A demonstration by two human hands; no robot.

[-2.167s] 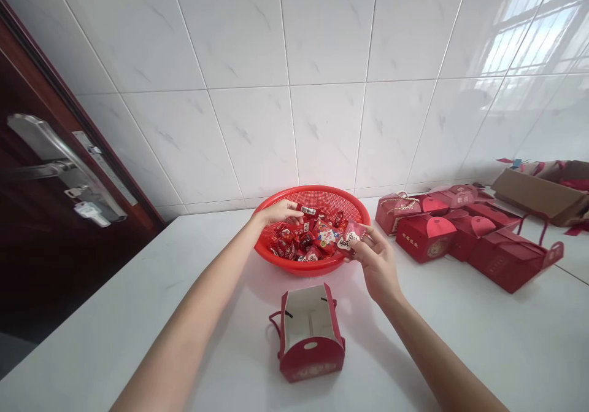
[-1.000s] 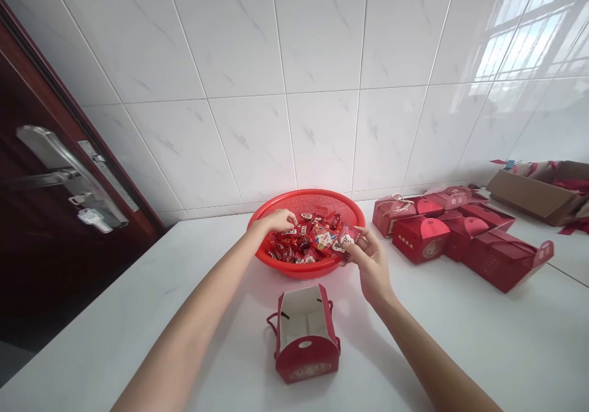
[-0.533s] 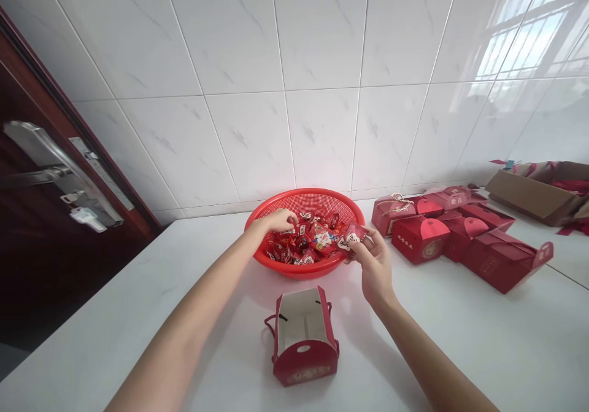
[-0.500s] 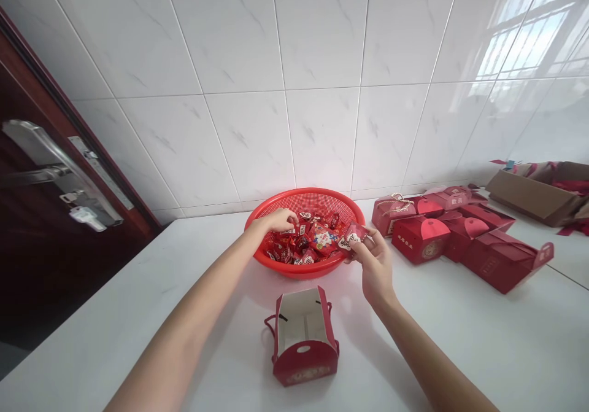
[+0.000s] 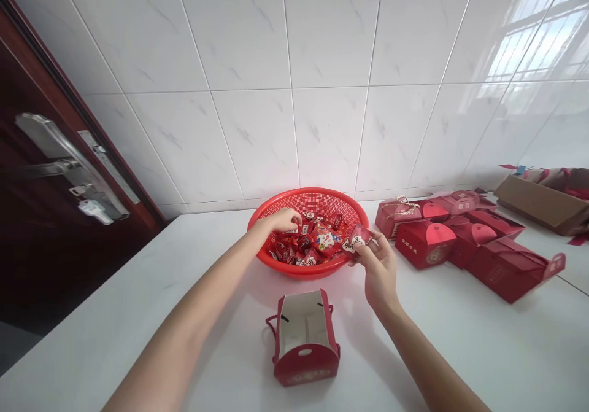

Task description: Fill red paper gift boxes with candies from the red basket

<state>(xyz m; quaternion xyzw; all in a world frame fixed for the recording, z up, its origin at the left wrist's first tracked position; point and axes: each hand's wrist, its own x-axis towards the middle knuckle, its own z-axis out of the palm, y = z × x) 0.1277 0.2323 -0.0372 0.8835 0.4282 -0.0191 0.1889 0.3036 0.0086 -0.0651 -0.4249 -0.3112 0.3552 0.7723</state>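
A red plastic mesh basket holds several red wrapped candies. My left hand is over the basket's left part, its fingers curled together just above the wrappers; what they grip, if anything, is hidden. In my right hand, at the basket's right rim, a red candy packet with white lettering is pinched between thumb and fingers. Closer to me stands a dark red gift box, its top open and its pale inside bare, with a cord handle at each side.
Several closed red gift boxes are grouped on the white countertop to the right. Behind them, at far right, is an open brown cardboard box. A tiled wall backs the counter. On the left is a dark door with a handle and keys.
My view has turned slightly left, so the scene sits a little further right. Both hands keep nearly the same place at the basket, the right one still holding the candy packet.
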